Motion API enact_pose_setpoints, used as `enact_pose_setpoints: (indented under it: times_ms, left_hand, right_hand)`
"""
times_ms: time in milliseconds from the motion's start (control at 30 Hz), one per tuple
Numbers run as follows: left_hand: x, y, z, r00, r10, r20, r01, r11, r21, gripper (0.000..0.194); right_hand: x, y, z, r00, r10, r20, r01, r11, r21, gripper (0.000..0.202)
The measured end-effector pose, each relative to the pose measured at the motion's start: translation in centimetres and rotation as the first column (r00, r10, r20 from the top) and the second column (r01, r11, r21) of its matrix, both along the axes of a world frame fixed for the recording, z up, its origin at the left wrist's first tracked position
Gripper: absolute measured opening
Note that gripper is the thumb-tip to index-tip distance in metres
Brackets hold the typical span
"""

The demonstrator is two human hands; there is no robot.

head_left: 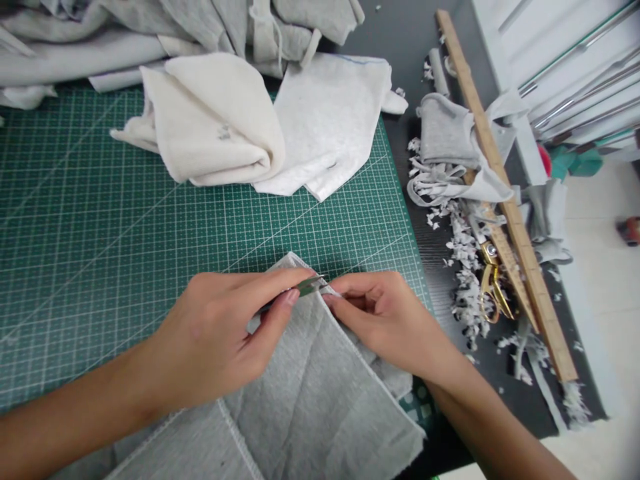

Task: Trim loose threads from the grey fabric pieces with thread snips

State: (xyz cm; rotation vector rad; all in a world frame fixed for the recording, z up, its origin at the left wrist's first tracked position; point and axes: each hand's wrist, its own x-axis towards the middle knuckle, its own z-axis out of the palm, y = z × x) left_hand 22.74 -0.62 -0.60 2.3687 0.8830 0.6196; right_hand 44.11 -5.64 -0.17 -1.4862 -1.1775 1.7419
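Grey fabric [320, 373] with stitched edges lies in front of me, its upper corner pointing away. My left hand [230, 327] is closed around small metal thread snips [307, 288], the two thin tips slightly apart at the fabric's seamed edge. The handles are mostly hidden in my palm. Just right of the tips, my right hand [380, 313] pinches that same edge between thumb and forefinger. Both hands are over the green cutting mat [210, 227].
Cream cloth [215, 120] and white cloth [330, 120] lie folded beyond my hands, with a grey fabric pile [200, 27] behind. On the right are a wooden ruler [505, 180], gold-handled scissors [493, 287] and fabric scraps [465, 260], near the table edge.
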Motion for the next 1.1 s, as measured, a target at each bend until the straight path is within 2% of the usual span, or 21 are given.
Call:
enact_pose_setpoints:
  times_ms: [300,800,1100]
  left_hand:
    - [-0.73,-0.01,0.05,0.997,-0.073,0.004,0.072,0.997,0.026,0.032]
    - [-0.67,-0.57,-0.05,0.996,-0.085,-0.019,0.087,0.982,0.169,0.036]
    - [-0.96,-0.79,0.32,0.991,-0.078,-0.109,0.103,0.964,0.245,0.038]
  right_hand:
    - [0.25,-0.52,0.35,0.999,-0.043,-0.028,0.044,0.999,0.023,0.017]
    - [0.19,-1.01,0.26,0.991,-0.089,-0.096,0.094,0.995,0.044,0.015]
    - [0.23,-1.17,0.34,0.993,-0.091,-0.069,0.095,0.994,0.052,0.015]
